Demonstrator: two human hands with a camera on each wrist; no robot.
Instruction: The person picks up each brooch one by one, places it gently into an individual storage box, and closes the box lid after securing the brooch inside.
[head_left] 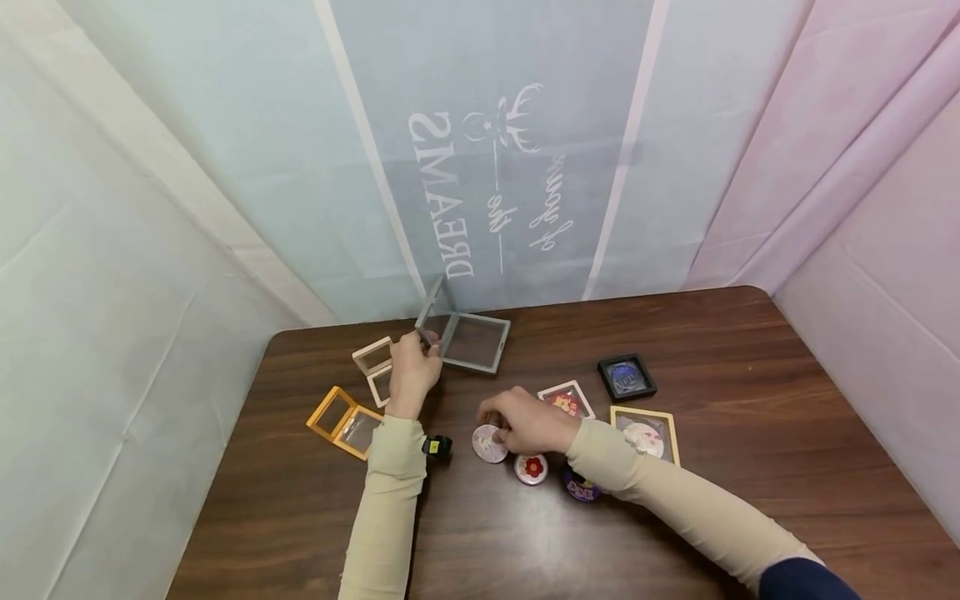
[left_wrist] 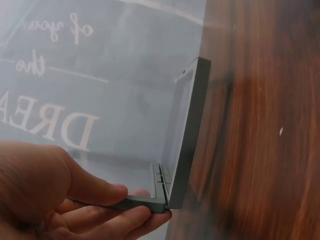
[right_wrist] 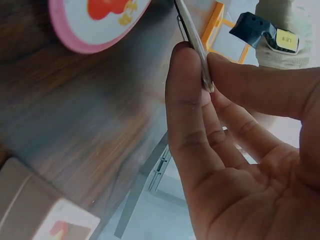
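My left hand (head_left: 412,371) grips one half of a grey hinged display case (left_wrist: 192,135) at the back of the table, thumb on the frame and fingers beneath. The case stands spread wide, its clear film showing and one half raised in the head view. Between the thumb and forefinger of my right hand (head_left: 536,419) is a round, pale printed pin badge (head_left: 489,444). The right wrist view shows this badge edge-on, with the pin on its back. Close by the right hand lie a red-flower badge (head_left: 532,469) and a purple badge (head_left: 581,487), partly hidden by the sleeve.
Left of the left arm, an orange case (head_left: 335,433) and a cream case (head_left: 372,347) lie unfolded. On the right are a white case with a red badge (head_left: 564,403), a black case with a blue badge (head_left: 626,377) and a yellow case (head_left: 673,442). A curtain backs the table.
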